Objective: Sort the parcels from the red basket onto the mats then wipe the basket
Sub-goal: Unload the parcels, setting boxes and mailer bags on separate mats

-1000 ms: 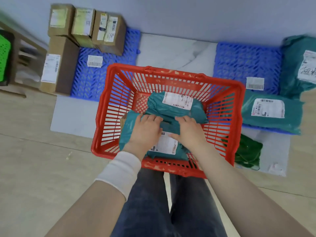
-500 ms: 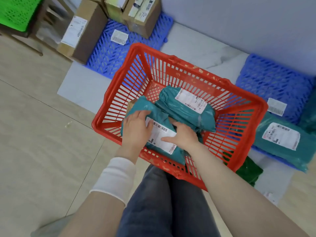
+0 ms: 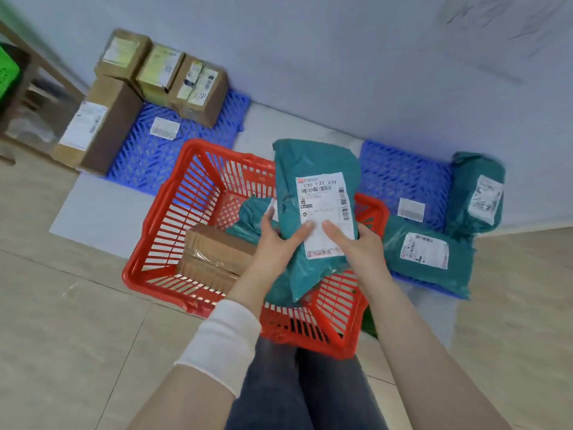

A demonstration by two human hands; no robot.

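My left hand (image 3: 280,243) and my right hand (image 3: 356,243) both grip a teal bag parcel (image 3: 313,169) with a white label, held upright above the red basket (image 3: 161,231). Inside the basket lie a taped cardboard box (image 3: 214,256) on the left and another teal bag (image 3: 251,215), partly hidden behind the lifted parcel. The left blue mat (image 3: 145,159) carries several cardboard boxes (image 3: 102,128). The right blue mat (image 3: 400,178) carries two teal bags (image 3: 431,262).
A grey wall runs behind the mats. A wooden frame with something green (image 3: 9,72) stands at far left. A dark green item (image 3: 370,327) lies on the floor just right of the basket. My knees (image 3: 297,383) are against the basket's near side.
Both hands have lifted the teal parcel out of the basket and turned it upright, uncovering the cardboard box beneath. The view has swung.
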